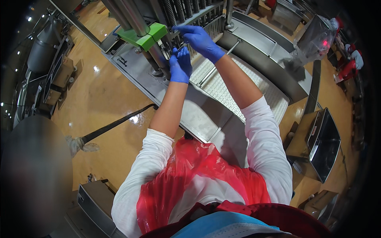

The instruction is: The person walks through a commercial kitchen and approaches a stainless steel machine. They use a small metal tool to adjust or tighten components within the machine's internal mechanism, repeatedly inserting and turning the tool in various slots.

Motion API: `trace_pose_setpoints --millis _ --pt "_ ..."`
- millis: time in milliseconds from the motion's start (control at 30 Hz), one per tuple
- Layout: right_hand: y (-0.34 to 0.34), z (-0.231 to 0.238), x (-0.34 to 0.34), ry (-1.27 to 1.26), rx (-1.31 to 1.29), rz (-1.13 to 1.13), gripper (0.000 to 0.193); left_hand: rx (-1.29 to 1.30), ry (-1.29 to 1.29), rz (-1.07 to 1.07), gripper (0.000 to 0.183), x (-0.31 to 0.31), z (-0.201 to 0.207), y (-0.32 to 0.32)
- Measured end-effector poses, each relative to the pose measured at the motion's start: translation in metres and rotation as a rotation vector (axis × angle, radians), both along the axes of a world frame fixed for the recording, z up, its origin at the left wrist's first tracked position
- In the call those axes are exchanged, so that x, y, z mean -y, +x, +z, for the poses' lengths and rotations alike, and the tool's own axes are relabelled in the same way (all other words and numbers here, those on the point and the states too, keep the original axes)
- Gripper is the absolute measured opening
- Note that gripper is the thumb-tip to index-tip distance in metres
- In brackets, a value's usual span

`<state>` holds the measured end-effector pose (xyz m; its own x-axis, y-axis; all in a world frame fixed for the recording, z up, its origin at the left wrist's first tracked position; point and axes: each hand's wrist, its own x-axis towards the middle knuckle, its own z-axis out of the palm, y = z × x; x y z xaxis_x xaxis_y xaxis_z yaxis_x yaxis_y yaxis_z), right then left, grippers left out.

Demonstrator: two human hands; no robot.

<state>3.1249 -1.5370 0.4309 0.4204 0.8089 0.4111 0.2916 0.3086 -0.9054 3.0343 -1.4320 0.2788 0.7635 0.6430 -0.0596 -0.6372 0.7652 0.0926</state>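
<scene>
My left hand (181, 65), in a blue glove, is raised to the front of a steel machine with a row of upright coil springs (179, 11) and thin rods below them. Its fingers are bent together beside the rods; whatever is between them is too small to name. Just above and to the right is my right hand (201, 42), also gloved in blue. The index finger stretches left to the machine's frame, under the springs, and the other fingers stand apart from it. Close to the left of both hands, a bright green block (145, 36) surrounds a thick steel column (137, 18).
Below the hands lies a perforated pale conveyor bed (226, 85) with a steel bar (219, 63) across it. A black pole (119, 126) juts out at left. Steel bins (323, 144) stand at right, and a plastic-covered unit (315, 39) stands at far right.
</scene>
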Motion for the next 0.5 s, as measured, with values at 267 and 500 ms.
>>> trace_pose_setpoints --millis 267,500 --pt "-0.003 -0.016 -0.006 0.121 0.095 -0.100 0.036 -0.103 0.106 -0.011 0.035 0.015 0.015 0.007" --pt "0.001 -0.019 -0.005 0.141 -0.146 0.000 0.038 -0.149 0.113 0.078 0.035 0.015 0.011 0.005"
